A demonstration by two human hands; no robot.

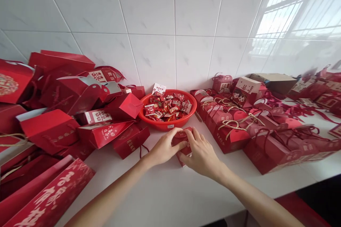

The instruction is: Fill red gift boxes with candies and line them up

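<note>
A small red gift box (182,135) stands on the white table in front of me, between my two hands. My left hand (167,148) grips it from the left, its fingers bent over the top. From the right, my right hand (199,151) holds the same box, with fingers on the upper flap and thumb low on the front. The hands hide much of the box. Just behind it sits a round red plastic basket (157,125) filled with small red-wrapped sweets (167,106).
Several red boxes (50,131) lie piled loosely at the left. Rows of closed red gift boxes (229,138) with cord handles stand at the right. A brown carton (274,81) and red ribbons (293,108) lie farther back. A tiled wall (151,3) rises behind the table (160,195).
</note>
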